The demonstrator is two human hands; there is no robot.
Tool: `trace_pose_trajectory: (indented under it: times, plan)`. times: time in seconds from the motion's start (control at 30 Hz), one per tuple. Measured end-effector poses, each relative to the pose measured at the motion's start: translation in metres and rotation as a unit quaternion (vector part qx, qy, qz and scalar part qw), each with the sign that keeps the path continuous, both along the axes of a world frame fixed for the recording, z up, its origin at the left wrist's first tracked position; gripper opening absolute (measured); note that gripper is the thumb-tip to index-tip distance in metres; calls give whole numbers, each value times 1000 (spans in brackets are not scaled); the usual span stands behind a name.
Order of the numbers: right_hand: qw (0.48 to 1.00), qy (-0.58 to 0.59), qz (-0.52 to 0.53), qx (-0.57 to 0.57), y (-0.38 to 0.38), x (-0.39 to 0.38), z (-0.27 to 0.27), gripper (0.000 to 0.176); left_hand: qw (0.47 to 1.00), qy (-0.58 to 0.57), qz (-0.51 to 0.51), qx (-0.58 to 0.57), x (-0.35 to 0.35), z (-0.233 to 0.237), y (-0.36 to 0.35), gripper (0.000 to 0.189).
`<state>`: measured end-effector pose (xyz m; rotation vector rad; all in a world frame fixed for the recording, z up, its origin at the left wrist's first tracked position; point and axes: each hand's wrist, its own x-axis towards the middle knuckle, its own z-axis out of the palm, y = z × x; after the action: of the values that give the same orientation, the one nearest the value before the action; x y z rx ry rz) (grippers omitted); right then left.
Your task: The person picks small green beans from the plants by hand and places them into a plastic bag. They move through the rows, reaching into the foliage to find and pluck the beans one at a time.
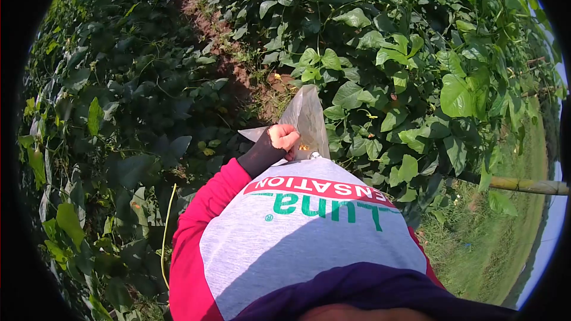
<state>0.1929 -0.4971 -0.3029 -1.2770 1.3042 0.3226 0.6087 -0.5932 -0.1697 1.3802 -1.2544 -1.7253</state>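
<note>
In the head view my left hand (284, 139) is closed, its fingers curled at the edge of a translucent plastic bag (310, 117) in front of my waist. A dark sleeve covers the wrist below it. The bag stands partly open, one corner pointing up and another sticking out to the left behind the hand. Small yellow-orange bits (304, 147) show low in the bag. My right hand is out of sight; only a bit of the red sleeve shows at the right side of the shirt (297, 232).
Dense leafy vines (380, 53) rise ahead and to the right, with more dark foliage (131, 95) on the left. A narrow dirt path (223, 41) runs between them. At the right, a bamboo pole (526, 185) crosses above grass (476, 249).
</note>
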Motion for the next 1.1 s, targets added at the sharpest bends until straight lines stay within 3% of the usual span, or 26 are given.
trace_pose_trajectory:
  times: [0.13,0.17,0.2,0.23,0.27,0.3,0.37,0.4,0.43,0.47,0.5,0.53,0.57,0.6,0.67,0.7,0.8,0.83,0.87,0.93,1.0,1.07,1.1]
  plan:
    - [970,104,219,-24,1,-4,-35,26,998,-53,-5,-16,11,3,6,27]
    - [966,89,230,-72,-12,-2,-37,26,989,-84,-36,-113,21,-19,11,22]
    - [969,64,205,-124,-27,11,-22,25,997,-72,16,2,18,3,13,13]
    - [966,-46,126,-221,-48,38,32,24,991,-108,-14,-84,23,-6,16,12]
    - [966,-92,-72,-233,-60,49,11,28,974,-140,-44,-173,30,-17,20,16]
    - [951,-103,-179,-230,-78,83,47,32,958,-170,-43,-228,34,-25,21,26]
    - [940,-142,-197,-241,-109,133,82,38,958,-184,-41,-218,34,-31,22,24]
    - [951,-88,-119,-271,-122,157,99,48,956,-199,-35,-212,33,-31,20,22]
    - [946,-14,-18,-323,-130,181,120,62,888,-266,-110,-360,36,-29,14,18]
    - [939,20,44,-340,-134,198,127,74,885,-259,-117,-368,36,-29,9,18]
    - [934,39,110,-337,-139,209,123,74,870,-274,-136,-387,36,-31,6,21]
    - [921,54,151,-354,-139,214,127,51,852,-290,-154,-407,33,-32,3,23]
    - [909,65,195,-362,-145,218,119,39,849,-284,-164,-414,28,-26,-1,23]
    - [895,75,240,-369,-150,219,108,28,895,-299,-141,-300,26,-17,-4,28]
    - [894,78,218,-385,-153,214,101,23,942,-320,-83,-58,21,-2,-10,39]
    - [891,76,206,-398,-154,211,98,19,932,-344,-96,-58,22,-7,-11,40]
    - [874,51,186,-447,-154,196,102,17,948,-292,-86,-89,44,-30,-8,38]
    - [872,63,160,-459,-158,189,95,16,949,-274,-31,-154,50,-34,1,36]
    - [870,73,134,-469,-160,178,86,16,838,-394,-133,-354,65,-39,7,28]
    - [874,27,56,-483,-154,143,80,18,831,-466,-149,-266,73,-20,16,22]
    - [938,-25,-99,-331,-138,132,101,19,786,-482,-200,-331,76,7,20,21]
    - [942,-53,-149,-297,-131,137,106,21,791,-478,-161,-347,78,1,16,23]
    - [938,-46,-157,-305,-131,145,110,22,823,-450,-131,-320,79,-2,13,24]
